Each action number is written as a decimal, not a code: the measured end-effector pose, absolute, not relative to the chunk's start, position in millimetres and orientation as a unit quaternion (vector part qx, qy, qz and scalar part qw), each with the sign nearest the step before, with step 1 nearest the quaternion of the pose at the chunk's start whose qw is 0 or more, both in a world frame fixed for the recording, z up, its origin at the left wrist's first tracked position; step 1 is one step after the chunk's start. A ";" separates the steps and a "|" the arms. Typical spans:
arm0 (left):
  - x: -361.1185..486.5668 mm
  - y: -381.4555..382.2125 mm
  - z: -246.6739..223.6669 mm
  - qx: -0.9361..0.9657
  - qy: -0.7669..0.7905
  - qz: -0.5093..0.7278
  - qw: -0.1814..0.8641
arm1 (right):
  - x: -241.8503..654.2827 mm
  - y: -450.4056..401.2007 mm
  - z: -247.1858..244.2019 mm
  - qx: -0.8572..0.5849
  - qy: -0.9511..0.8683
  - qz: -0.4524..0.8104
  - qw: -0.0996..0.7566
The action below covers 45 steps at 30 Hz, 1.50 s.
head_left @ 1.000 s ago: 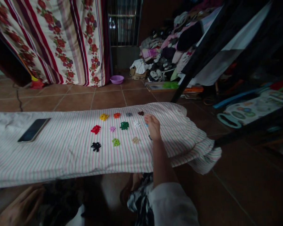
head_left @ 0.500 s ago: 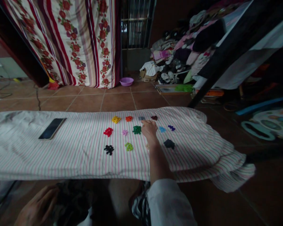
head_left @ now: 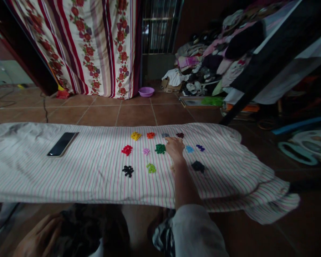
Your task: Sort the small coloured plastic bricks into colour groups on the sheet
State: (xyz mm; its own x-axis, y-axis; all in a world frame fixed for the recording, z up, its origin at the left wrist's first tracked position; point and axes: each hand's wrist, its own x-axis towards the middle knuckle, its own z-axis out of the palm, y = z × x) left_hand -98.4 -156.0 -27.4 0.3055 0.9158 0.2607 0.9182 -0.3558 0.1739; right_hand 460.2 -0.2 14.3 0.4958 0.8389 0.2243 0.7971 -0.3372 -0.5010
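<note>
Just right of the dark-green pile (head_left: 160, 149), the right hand (head_left: 176, 146) holds a finger out, any grip unclear, by grey pieces (head_left: 164, 135) behind that pile, likely light, stiff and best pinched by their edges

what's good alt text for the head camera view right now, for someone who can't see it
A person's right hand is among small piles of pieces, grouped by colour on a striped cloth, its fingers near the grey pile. A phone lies on the cloth left of the piles; the left hand is at the lower left, off the cloth.
</note>
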 end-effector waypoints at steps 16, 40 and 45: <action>-53.3 -149.3 16.7 -0.830 -0.538 -0.148 -0.005 | 444.1 -3.4 30.8 -0.746 -0.610 0.089 0.250; 40.2 -70.7 88.9 -0.759 -0.567 -0.285 -0.141 | 286.6 -79.2 56.8 -0.353 -0.905 0.092 0.217; 137.5 28.5 101.6 -0.877 -0.403 -0.253 -0.070 | 272.5 -81.6 52.2 -0.305 -0.927 0.105 0.191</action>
